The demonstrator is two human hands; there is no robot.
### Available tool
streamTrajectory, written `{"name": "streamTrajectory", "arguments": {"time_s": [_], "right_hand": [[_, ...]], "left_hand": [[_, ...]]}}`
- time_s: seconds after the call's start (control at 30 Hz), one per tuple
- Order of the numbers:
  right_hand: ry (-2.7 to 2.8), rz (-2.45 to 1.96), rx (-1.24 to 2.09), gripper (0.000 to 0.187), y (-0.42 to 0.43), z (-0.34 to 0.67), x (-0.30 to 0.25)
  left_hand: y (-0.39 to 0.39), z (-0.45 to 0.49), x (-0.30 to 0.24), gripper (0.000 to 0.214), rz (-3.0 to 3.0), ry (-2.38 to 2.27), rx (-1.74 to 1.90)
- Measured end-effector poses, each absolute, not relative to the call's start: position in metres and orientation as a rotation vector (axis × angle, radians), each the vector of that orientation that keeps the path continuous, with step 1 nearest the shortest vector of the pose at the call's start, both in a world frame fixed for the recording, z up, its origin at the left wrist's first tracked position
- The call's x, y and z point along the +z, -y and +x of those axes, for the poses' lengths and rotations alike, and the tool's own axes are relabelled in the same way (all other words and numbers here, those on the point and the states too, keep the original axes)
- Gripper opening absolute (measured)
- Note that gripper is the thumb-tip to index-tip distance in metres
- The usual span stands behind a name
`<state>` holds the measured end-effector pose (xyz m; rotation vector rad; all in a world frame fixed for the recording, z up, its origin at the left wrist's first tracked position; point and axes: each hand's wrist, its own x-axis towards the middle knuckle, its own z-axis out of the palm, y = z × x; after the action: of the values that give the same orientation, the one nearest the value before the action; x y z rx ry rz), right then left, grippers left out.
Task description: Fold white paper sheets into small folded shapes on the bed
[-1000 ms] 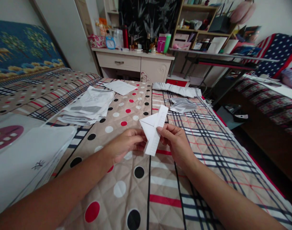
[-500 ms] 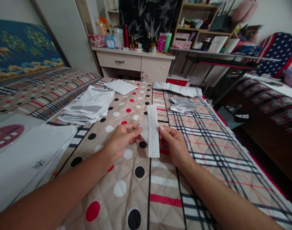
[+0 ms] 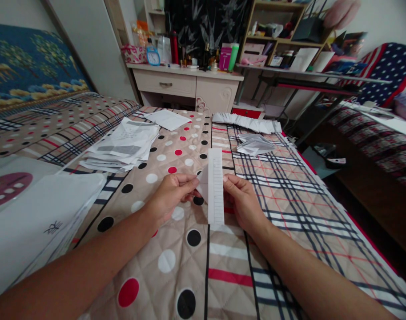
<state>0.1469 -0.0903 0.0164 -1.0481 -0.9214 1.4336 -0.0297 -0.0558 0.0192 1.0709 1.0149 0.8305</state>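
Between my hands, a folded sheet of paper (image 3: 216, 186) is held up over the bed; its long narrow face carries printed lines. My left hand (image 3: 171, 193) pinches a pointed, folded flap on the paper's left side between thumb and fingers. At the right edge, my right hand (image 3: 244, 198) grips the paper with the thumb in front, its other fingers partly hidden behind. Both hands hover just above the patterned quilt (image 3: 186, 275).
A stack of papers (image 3: 122, 144) lies at left, with a single sheet (image 3: 168, 119) behind it. Larger papers (image 3: 39, 222) sit nearer me. At right are folded paper pieces (image 3: 254, 144) and a long row of folded paper (image 3: 246, 123). A dresser (image 3: 169, 86) stands beyond the bed.
The folded paper has shifted slightly right and toward me, and its printed face stands straighter. Both hands keep their hold, with the right moving slightly right.
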Motion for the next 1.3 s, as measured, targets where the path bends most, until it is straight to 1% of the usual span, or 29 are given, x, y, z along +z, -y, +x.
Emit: {"name": "streamTrajectory", "arguments": {"time_s": [0.3, 0.5, 0.57, 0.63, 0.7, 0.77, 0.8, 0.87, 0.97, 1.07, 1.3], "right_hand": [[0.89, -1.073, 1.396, 0.029, 0.087, 0.149, 0.013], [1.068, -1.134, 1.301, 0.031, 0.089, 0.148, 0.013], [1.181, -1.203, 1.173, 0.031, 0.09, 0.149, 0.013], [1.295, -1.282, 0.952, 0.029, 0.09, 0.151, 0.015], [1.408, -1.325, 0.696, 0.026, 0.091, 0.152, 0.018], [1.52, -1.282, 0.509, 0.022, 0.092, 0.151, 0.021], [1.565, -1.234, 0.471, 0.021, 0.092, 0.15, 0.022], [1.624, -1.123, 0.511, 0.021, 0.094, 0.146, 0.023], [1.63, -1.029, 0.67, 0.022, 0.096, 0.139, 0.021], [1.61, -0.999, 0.783, 0.026, 0.097, 0.137, 0.019], [1.605, -0.975, 0.838, 0.027, 0.096, 0.138, 0.017]], "left_hand": [[0.056, -0.029, 0.019, 0.027, 1.118, -1.048, 0.807], [0.054, -0.027, 0.014, 0.027, 1.092, -1.074, 0.91], [0.054, -0.027, 0.014, 0.028, 1.19, -1.107, 0.961], [0.055, -0.027, 0.015, 0.029, 1.429, -1.199, 1.126], [0.058, -0.026, 0.019, 0.024, 1.729, -1.266, 1.307], [0.062, -0.024, 0.024, 0.013, 1.905, -1.222, 1.307], [0.064, -0.022, 0.025, 0.012, 1.903, -1.154, 1.241], [0.067, -0.017, 0.027, 0.022, 1.744, -0.985, 1.088], [0.069, -0.011, 0.027, 0.033, 1.368, -0.813, 0.989], [0.069, -0.01, 0.025, 0.033, 1.155, -0.732, 0.946], [0.07, -0.01, 0.022, 0.032, 1.07, -0.718, 0.886]]}}
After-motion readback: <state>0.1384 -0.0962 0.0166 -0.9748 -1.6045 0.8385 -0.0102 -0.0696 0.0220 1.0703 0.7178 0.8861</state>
